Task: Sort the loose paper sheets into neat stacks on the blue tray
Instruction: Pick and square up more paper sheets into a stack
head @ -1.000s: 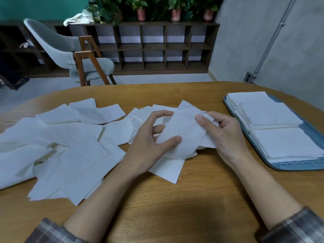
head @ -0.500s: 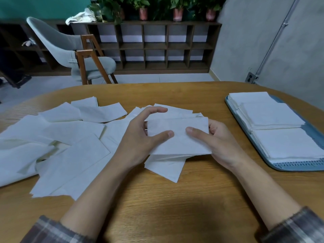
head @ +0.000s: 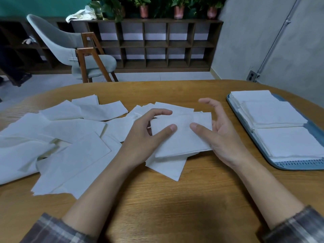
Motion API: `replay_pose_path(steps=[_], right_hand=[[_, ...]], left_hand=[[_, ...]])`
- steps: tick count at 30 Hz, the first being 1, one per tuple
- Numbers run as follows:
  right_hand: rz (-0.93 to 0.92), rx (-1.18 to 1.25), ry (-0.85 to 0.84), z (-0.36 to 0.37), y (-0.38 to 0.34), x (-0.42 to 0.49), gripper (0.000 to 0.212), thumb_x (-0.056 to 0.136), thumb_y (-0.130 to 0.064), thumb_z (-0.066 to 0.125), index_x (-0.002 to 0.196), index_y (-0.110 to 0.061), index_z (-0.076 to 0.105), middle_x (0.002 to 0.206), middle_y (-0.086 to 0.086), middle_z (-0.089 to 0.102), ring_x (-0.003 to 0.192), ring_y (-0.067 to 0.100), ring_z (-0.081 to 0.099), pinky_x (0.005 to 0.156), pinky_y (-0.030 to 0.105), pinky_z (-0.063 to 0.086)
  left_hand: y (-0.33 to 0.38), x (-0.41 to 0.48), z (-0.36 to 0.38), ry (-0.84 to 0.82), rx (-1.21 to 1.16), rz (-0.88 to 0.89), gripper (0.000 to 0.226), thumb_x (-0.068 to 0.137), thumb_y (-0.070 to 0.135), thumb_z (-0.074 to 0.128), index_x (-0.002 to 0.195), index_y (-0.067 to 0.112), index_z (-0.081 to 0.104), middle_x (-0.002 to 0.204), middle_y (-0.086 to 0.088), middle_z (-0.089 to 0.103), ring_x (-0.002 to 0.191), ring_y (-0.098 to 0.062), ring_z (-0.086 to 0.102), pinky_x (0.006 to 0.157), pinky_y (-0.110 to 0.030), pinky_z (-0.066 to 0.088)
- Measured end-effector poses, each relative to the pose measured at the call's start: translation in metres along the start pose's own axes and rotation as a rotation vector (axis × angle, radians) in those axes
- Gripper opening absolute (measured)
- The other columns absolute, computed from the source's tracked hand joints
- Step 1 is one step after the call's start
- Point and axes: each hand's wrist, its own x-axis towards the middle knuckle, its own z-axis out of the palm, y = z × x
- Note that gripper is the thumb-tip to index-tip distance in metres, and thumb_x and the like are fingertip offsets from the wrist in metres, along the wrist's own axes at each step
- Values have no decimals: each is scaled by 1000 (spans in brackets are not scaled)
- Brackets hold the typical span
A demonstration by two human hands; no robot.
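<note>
A small bundle of white paper sheets (head: 182, 137) sits squared up at the table's middle, over other loose sheets. My left hand (head: 142, 137) grips its left edge, thumb on top and fingers curled over the far corner. My right hand (head: 224, 137) is at its right edge, thumb lying on the paper and fingers raised and spread off it. More loose sheets (head: 70, 137) lie scattered over the left half of the table. At the right, the blue tray (head: 298, 167) carries neat white stacks, one at the front (head: 287, 141) and others behind (head: 271, 113).
The wooden table (head: 175, 199) has bare wood in front of my arms and between my hands and the tray. Beyond its far edge stand a grey chair (head: 73, 48) and a dark cubby shelf (head: 157, 44) with potted plants.
The tilted sheet I held has been turned level and laid square on the bundle. My right hand's fingers have lifted off and spread; my left hand keeps its grip.
</note>
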Motion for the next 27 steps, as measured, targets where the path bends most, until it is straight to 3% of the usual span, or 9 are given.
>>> replay_pose_path(steps=[3,7,10,12,16,19,23,27], right_hand=[[-36,-13,-6,-2,0,0,49,92,-15,75,133,-34,55,116,8,76,106,25,74,82,36,61],[-97,-259,-2,-3,4,0,20,95,-9,75,111,-19,78,117,-9,77,116,9,69,99,30,52],[-103,-395,170,-7,8,4,25,97,-6,72,111,-26,80,115,-21,77,116,-1,67,105,26,50],[-125,-439,266,-11,9,6,27,97,-4,71,110,-25,81,113,-26,76,115,-9,64,104,15,46],[-136,-463,298,-13,11,7,27,96,-5,71,110,-26,81,112,-30,75,115,-11,63,100,8,43],[-134,-467,287,-13,14,7,27,97,-5,70,111,-26,81,113,-29,75,116,-12,62,100,8,43],[-135,-464,273,-14,15,8,31,98,-4,67,114,-27,80,115,-27,75,118,-8,63,107,20,46],[-142,-484,259,-14,16,8,35,99,-2,65,117,-28,79,120,-26,74,122,-9,61,108,15,44]], left_hand=[[0,0,3,82,-51,52,30,93,18,80,119,28,71,105,25,70,93,2,68,66,-13,51],[-7,0,9,185,2,117,41,91,21,83,124,35,64,113,16,70,101,-7,70,74,-20,56],[-13,1,10,161,245,237,53,86,28,86,128,37,55,122,19,60,111,-4,61,82,-14,51],[-20,1,9,23,419,297,50,83,36,89,122,37,58,123,19,53,115,-3,57,86,-14,46],[-29,-2,10,-218,605,276,35,82,48,85,110,36,68,116,22,52,113,-1,54,89,-28,50],[-30,-2,11,-182,648,329,25,88,43,81,109,33,71,112,20,55,108,-2,55,85,-32,51],[-33,-1,11,-163,703,406,17,93,37,77,107,28,76,105,15,65,101,-8,61,79,-38,54],[-30,0,9,-123,588,376,13,100,35,72,102,26,81,99,16,71,97,-3,65,80,-30,53]])
